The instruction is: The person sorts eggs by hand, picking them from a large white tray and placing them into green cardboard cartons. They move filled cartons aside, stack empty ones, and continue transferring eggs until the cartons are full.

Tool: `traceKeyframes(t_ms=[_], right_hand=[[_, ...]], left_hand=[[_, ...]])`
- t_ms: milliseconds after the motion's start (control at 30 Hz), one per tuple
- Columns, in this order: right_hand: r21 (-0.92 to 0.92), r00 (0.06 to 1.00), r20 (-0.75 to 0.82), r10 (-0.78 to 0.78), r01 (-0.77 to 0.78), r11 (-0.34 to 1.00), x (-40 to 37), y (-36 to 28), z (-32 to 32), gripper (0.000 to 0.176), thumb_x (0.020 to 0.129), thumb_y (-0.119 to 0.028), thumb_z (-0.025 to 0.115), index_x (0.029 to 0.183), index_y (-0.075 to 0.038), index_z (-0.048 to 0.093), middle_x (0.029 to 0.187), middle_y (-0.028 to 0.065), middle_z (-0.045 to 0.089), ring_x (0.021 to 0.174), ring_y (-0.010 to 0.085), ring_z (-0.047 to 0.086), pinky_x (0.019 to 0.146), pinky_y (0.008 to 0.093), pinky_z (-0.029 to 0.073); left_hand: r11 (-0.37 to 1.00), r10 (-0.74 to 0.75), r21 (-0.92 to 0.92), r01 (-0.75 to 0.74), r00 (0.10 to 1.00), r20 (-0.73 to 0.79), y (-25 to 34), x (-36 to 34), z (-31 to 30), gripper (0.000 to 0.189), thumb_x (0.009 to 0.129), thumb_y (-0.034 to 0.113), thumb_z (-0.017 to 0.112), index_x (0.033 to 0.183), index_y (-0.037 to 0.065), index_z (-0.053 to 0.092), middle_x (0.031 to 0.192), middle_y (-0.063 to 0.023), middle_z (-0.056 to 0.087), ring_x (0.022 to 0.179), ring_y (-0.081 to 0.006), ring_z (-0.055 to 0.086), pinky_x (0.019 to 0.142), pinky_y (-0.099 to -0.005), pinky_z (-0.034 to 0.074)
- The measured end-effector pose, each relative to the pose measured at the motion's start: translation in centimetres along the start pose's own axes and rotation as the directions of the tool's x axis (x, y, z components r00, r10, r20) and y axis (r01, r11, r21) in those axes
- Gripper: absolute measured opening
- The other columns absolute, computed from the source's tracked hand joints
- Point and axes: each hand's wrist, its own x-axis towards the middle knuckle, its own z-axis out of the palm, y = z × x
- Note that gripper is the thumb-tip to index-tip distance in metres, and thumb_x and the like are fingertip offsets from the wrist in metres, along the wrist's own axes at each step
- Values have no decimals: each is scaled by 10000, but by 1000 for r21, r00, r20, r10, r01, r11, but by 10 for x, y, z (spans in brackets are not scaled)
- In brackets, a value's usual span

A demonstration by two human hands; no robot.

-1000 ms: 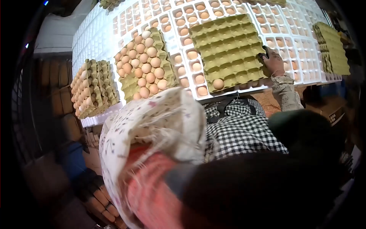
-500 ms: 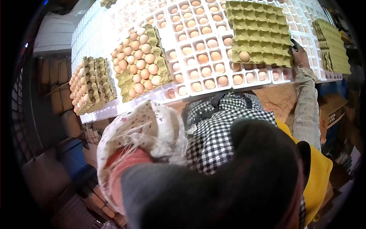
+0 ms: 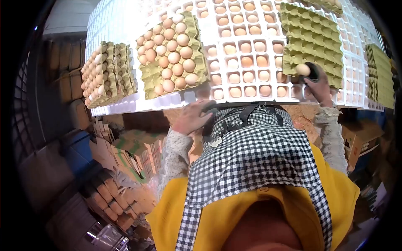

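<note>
An egg (image 3: 303,70) is at the near left corner of an otherwise bare yellow-green egg tray (image 3: 312,44). My right hand (image 3: 319,85), dark over the fingertips, has its fingers curled round the egg's right side. That tray lies on white plastic trays (image 3: 247,69) with single eggs in square cells. Below the near edge of the white trays, my left hand (image 3: 193,117) has its fingers stretched out and holds nothing. Up and to its left, another egg tray (image 3: 151,87) carries many brown eggs, with several bare cups at its near left.
Stacked, tilted egg trays (image 3: 109,71) with eggs stand at the far left. A stack of yellow-green trays (image 3: 380,77) leans at the right. Below the table are flattened cardboard boxes (image 3: 140,152) on the left and an open carton (image 3: 362,136) on the right.
My right hand has gone from the tray's right edge to the egg at its near left corner. My left hand has come into sight by the table edge. The view has shifted.
</note>
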Motion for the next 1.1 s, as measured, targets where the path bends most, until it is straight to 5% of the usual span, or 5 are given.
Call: traceKeyframes(t_ms=[233,467,733,800,1100], right_hand=[[260,910,336,-244,159,952,-19,-138,94,549,765,-152,755,1278,-58,583,1112,114,678,997,227,667,825,334,547],[198,238,561,-793,891,408,-4,-192,285,464,832,-109,534,1297,-106,537,1273,237,533,885,287,648,734,388,534],[260,492,411,-767,743,616,9,-255,226,597,746,-51,661,1328,-124,552,1178,131,629,860,228,666,717,330,539],[129,959,123,-254,238,963,13,-245,215,455,813,-32,637,1265,-64,592,1054,118,672,853,192,664,747,298,529],[565,886,362,289,-455,688,57,-212,264,512,955,-277,595,1382,-24,465,1166,89,626,1027,175,599,858,297,496]], left_hand=[[897,-437,-171,408,879,-191,-70,-50,-8,404,877,240,669,1218,32,612,1175,-146,665,1041,-248,653,911,-358,490],[859,-495,-159,487,869,-15,-149,-78,-25,557,887,532,577,1256,115,599,1260,-79,625,1210,-268,542,1073,-393,370],[839,-446,-500,216,799,-404,-210,-89,-50,373,892,124,655,1245,19,597,1195,-141,647,1095,-217,619,958,-314,479],[802,-537,-579,148,603,-590,-221,-61,-74,369,879,99,660,1236,23,603,1178,-136,640,1044,-229,627,917,-330,493],[431,-482,-894,-125,806,-345,-257,20,-109,366,932,195,657,1174,-51,533,1034,-54,604,865,-132,555,740,-272,479]])
